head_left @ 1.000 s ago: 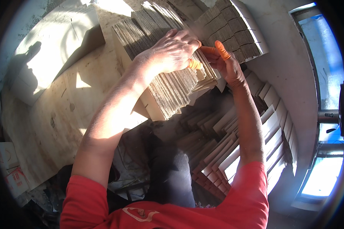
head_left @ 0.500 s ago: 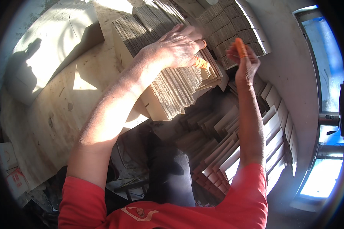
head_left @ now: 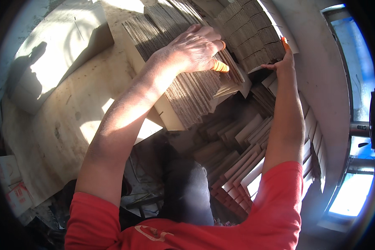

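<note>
Far off to the left of your hands, a large flat cardboard sheet [head_left: 58, 46] lies in bright sun on the desk [head_left: 58, 137], with a hand-shaped shadow across it. Nearer your body on that side, small white and red boxes [head_left: 12, 183] sit at the desk's edge.

Your left hand [head_left: 198, 48] lies palm down on top of a thick stack of flattened cardboard pieces [head_left: 183, 71], which stand on edge in a tight row running away from you. The fingers curl over the far side of the stack, pressing on the edges rather than closing around any single piece; orange finger covers [head_left: 219, 66] show on the fingertips.

Just beyond and to the right of that hand stands a second block of bundled cardboard [head_left: 254, 35], stacked in tiers.

Your right hand [head_left: 282, 63] is raised beside that block, open with fingers loosely spread and holding nothing, an orange cover [head_left: 285, 42] on one fingertip. It seems to touch the block's right edge, though contact is hard to tell.

Below both hands, toward your lap, loose folded cardboard strips [head_left: 241, 154] lie fanned in a heap.
</note>
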A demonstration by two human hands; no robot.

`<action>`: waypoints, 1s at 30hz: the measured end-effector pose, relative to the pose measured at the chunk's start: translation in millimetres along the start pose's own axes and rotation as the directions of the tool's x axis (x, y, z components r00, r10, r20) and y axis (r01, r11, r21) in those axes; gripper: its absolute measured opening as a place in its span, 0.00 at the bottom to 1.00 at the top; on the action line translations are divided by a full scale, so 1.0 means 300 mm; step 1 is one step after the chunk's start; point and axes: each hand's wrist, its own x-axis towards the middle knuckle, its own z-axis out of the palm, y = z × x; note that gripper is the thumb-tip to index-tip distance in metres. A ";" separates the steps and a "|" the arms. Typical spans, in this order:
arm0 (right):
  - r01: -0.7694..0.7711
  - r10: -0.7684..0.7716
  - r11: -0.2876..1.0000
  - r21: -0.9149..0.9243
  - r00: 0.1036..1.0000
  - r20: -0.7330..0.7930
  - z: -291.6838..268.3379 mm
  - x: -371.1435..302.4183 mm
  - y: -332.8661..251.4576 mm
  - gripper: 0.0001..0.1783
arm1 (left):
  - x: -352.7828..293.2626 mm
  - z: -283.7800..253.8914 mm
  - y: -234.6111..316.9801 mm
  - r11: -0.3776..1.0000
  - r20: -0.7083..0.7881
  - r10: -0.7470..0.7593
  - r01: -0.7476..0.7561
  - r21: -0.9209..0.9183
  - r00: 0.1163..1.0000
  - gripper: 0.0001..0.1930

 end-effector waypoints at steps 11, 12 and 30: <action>0.626 -0.631 0.775 0.089 0.775 0.042 -0.041 -0.083 0.324 0.49 | 0.010 0.019 -0.013 0.997 -0.037 0.050 -0.048 0.063 0.998 0.19; 0.726 -0.729 0.684 0.065 0.682 0.060 -0.024 -0.061 0.348 0.46 | 0.013 0.021 -0.012 0.997 -0.032 0.049 -0.047 0.069 0.998 0.20; 0.846 -0.906 0.304 -0.438 0.399 0.142 -0.038 -0.284 0.297 0.42 | -0.030 -0.029 -0.007 0.999 0.081 -0.014 0.012 0.029 0.997 0.28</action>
